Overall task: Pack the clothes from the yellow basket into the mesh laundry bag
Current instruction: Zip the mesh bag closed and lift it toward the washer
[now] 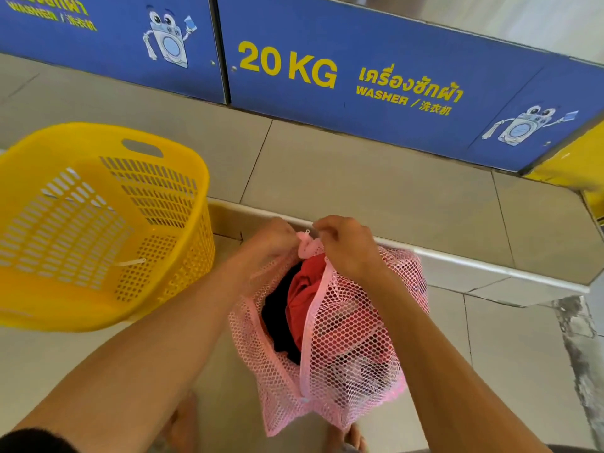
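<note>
Beyond both hands runs the blue washer front (359, 103) marked 20 KG, above a raised tiled step (376, 197); out to the left of the left hand sits the yellow basket (39, 230), tilted toward the viewer and showing only bare plastic inside, so the packing looks finished; directly below the hands hangs the pink mesh laundry bag (353, 348), its long axis running from the fingers down toward the person's feet, with a red garment (304, 289) and a dark garment (277, 325) showing through the gaping mouth; the pink zipper tape (310, 325) runs along that same axis, open for most of its length; the left hand (271, 240) is curled and pinching the bunched top corner of the bag; the right hand (346, 246), touching it, is pinched at the tape just beside the small zipper pull (306, 233), and is the nearer one to draw it; closing would likely mean running the pull down the tape toward the body while the left hand anchors the corner.
</note>
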